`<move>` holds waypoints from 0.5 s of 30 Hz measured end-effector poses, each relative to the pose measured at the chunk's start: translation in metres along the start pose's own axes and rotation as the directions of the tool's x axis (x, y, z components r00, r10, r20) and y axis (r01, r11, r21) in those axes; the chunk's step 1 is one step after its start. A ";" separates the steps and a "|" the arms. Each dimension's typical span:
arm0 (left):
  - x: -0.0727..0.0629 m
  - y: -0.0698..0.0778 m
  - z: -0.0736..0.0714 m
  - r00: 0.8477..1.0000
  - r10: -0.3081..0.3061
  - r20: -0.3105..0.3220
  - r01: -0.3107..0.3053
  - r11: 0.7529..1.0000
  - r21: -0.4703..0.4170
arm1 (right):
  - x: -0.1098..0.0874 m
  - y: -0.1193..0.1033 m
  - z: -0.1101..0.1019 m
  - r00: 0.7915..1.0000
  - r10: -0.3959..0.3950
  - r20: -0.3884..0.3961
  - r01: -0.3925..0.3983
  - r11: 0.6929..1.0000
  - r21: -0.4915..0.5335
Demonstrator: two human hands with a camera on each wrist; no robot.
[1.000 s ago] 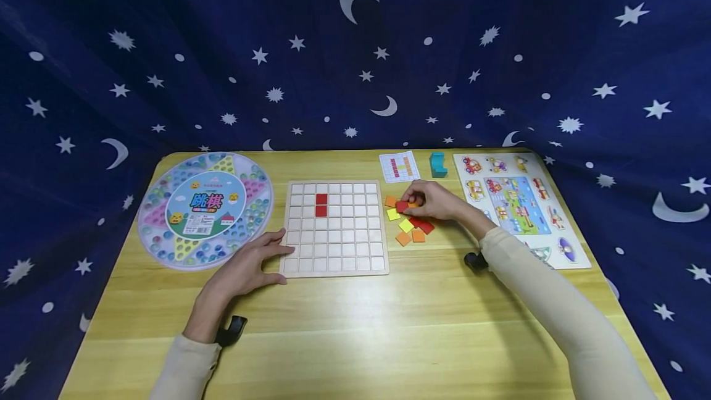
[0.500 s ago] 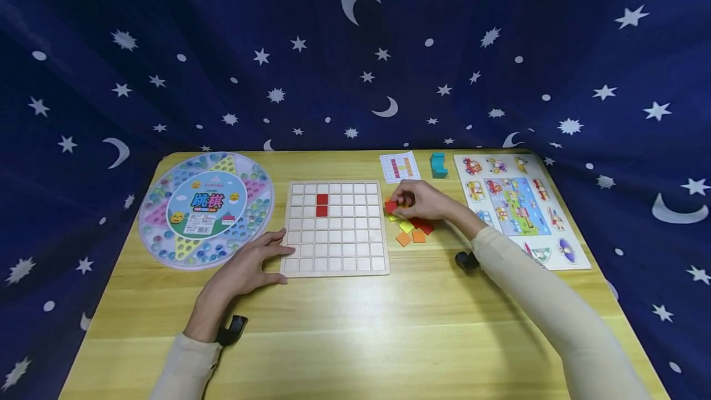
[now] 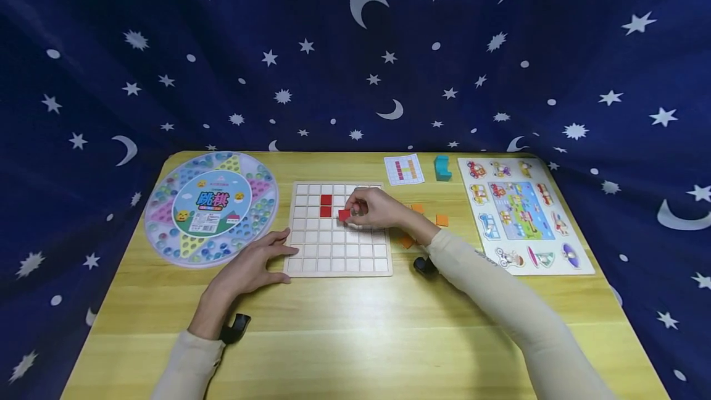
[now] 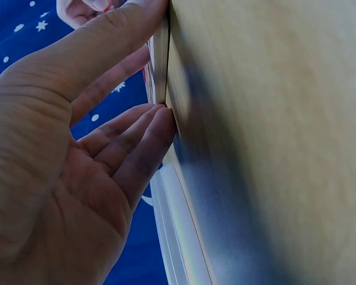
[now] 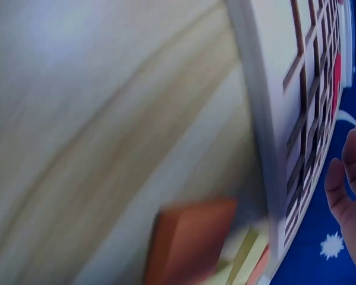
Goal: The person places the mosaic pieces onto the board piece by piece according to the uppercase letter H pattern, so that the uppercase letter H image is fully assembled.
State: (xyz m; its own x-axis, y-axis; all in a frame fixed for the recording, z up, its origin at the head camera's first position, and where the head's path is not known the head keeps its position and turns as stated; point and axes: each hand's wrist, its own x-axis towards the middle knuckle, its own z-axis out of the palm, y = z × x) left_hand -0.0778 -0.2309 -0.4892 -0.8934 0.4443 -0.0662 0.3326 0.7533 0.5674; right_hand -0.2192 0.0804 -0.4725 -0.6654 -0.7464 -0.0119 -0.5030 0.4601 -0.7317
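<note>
with two red tiles [image 3: 326, 212] laid, the right hand [image 3: 373, 207] pinches a third tile [image 3: 344, 215], the left hand [image 3: 249, 269] rests relaxed and orange tiles [image 3: 442, 220] remain.

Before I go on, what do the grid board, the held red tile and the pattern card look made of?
Grid board: probably wood, smooth, matte, by its tan edge and brownish grid lines.
Held red tile: painted wood or plastic, evenly coloured, too small to tell.
Pattern card: likely paper or thin card, flat, white, with printed coloured squares.
</note>
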 end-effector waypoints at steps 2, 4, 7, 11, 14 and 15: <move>0.000 0.000 0.000 1.000 0.000 0.000 0.000 1.000 -0.001 | 0.004 -0.005 0.005 1.000 -0.006 0.001 0.006 1.000 -0.019; 0.000 0.000 0.000 1.000 0.000 0.001 0.000 1.000 0.000 | 0.008 -0.008 0.008 1.000 -0.013 0.007 0.013 0.999 -0.045; 0.001 0.000 -0.001 1.000 -0.002 0.002 0.002 1.000 0.002 | 0.013 -0.010 0.014 1.000 -0.014 0.018 0.015 0.997 -0.073; 0.001 -0.001 0.000 1.000 -0.001 0.012 0.001 1.000 0.001 | 0.020 -0.012 0.021 1.000 -0.017 0.016 0.019 0.995 -0.095; 0.001 -0.002 0.000 1.000 0.003 0.018 -0.003 1.000 0.000 | 0.023 -0.013 0.026 1.000 -0.020 0.006 0.020 0.994 -0.112; 0.001 -0.002 0.000 1.000 0.003 0.019 -0.003 1.000 0.001 | 0.023 -0.013 0.027 1.000 -0.017 0.001 0.017 0.992 -0.121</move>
State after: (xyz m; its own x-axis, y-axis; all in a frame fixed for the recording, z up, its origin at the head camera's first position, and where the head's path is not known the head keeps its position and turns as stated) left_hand -0.0792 -0.2316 -0.4905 -0.8864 0.4560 -0.0798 0.3359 0.7521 0.5670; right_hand -0.2128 0.0439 -0.4815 -0.6562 -0.7546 0.0000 -0.5774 0.5021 -0.6438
